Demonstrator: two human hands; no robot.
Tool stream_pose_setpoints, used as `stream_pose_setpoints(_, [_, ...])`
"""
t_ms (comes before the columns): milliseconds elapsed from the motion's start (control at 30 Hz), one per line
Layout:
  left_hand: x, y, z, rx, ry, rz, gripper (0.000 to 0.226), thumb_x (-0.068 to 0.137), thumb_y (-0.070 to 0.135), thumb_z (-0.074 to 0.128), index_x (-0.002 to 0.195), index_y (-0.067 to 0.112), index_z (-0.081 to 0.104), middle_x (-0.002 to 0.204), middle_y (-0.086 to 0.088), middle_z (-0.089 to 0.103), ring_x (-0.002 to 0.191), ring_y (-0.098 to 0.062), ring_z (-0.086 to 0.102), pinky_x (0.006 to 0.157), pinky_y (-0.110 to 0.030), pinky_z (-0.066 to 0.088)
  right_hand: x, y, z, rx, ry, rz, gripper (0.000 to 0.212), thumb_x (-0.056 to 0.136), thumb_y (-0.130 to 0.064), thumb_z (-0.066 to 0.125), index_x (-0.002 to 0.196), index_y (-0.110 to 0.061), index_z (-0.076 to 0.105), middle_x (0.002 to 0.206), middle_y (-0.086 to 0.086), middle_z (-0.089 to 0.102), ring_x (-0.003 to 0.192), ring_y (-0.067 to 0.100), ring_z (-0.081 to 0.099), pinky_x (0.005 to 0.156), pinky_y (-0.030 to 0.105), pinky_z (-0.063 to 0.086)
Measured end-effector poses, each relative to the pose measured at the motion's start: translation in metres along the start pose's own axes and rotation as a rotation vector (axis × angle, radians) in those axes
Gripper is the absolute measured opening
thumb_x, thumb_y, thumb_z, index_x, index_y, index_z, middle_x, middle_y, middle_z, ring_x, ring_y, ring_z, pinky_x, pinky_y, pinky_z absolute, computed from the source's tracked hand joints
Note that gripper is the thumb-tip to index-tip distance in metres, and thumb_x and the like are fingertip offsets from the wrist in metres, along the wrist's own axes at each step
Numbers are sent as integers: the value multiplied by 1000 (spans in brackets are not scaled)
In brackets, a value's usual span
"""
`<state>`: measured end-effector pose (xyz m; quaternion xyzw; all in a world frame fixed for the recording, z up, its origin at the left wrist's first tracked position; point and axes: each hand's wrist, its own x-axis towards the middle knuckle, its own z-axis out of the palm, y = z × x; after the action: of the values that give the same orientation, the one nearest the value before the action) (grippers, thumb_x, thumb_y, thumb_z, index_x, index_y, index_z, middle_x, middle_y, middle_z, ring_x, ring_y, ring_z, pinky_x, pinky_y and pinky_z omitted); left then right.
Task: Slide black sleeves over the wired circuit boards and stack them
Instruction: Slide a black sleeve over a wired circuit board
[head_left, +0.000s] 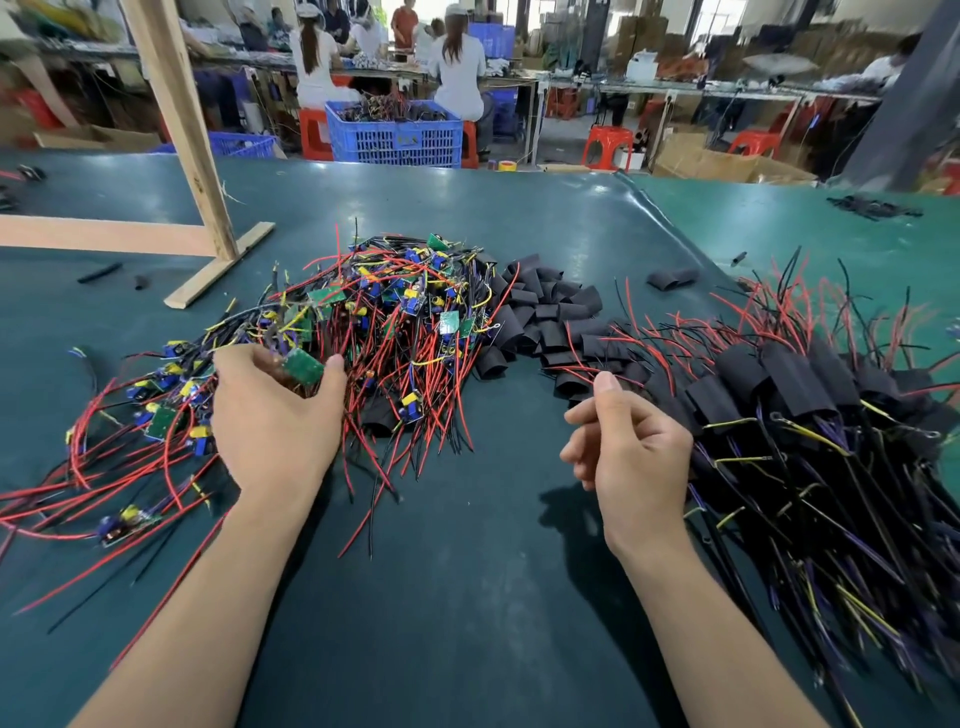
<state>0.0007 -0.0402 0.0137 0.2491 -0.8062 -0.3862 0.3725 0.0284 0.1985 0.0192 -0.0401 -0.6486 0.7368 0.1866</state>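
Observation:
A big tangle of wired circuit boards (395, 312) with red, black and yellow leads lies at centre left on the green table (467, 545). My left hand (275, 415) grips one green circuit board (304, 366) at the heap's near edge. Loose black sleeves (550, 317) are piled just right of the heap. A stack of sleeved boards (795, 395) with trailing wires fills the right side. My right hand (631, 441) hovers beside that stack, fingers loosely curled, thumb up near thin red and black wires; whether it pinches them is unclear.
A wooden frame (202, 208) stands at the back left of the table. Stray sleeves (672, 278) lie further back. A blue crate (397, 135) and red stools stand behind the table, where several seated people work at benches.

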Motion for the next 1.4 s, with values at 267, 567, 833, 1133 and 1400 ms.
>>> stream_pose_setpoints(267, [-8,14,-5,-501,97,162,22,92,30,62,109,30,48,83,14,62,72,-2,62,71,-15,45,-2,-2,2,-15,-39,29,44,100,-28,56,59,-14,64,45,7,55,39,12,50,39,18,37])
stream_pose_setpoints(567, [-25,15,-10,-524,149,781,29,100,3,47,127,13,49,116,-1,57,106,-20,58,95,-38,46,-6,-2,5,-64,-211,93,39,98,-29,59,64,-10,66,51,8,60,42,13,52,40,20,35])
stream_pose_setpoints(833, [-63,25,9,-365,-520,997,37,87,8,50,122,18,58,116,10,64,96,-18,63,86,-35,51,-12,0,10,167,-585,274,24,79,-44,67,92,-25,76,90,-4,69,59,13,57,40,23,44])
stream_pose_setpoints(1133, [-62,20,9,-376,-502,902,34,89,15,66,123,17,63,109,7,65,84,3,59,74,-21,51,-6,2,9,250,-417,176,18,82,-16,67,99,-14,72,88,7,73,65,20,67,48,25,52])
stream_pose_setpoints(1400, [-51,20,6,-344,-295,639,14,90,24,67,93,15,77,78,11,68,69,-5,58,68,-23,48,10,-5,-4,352,-36,-3,17,94,2,58,100,-10,68,77,6,70,63,23,71,56,24,55])
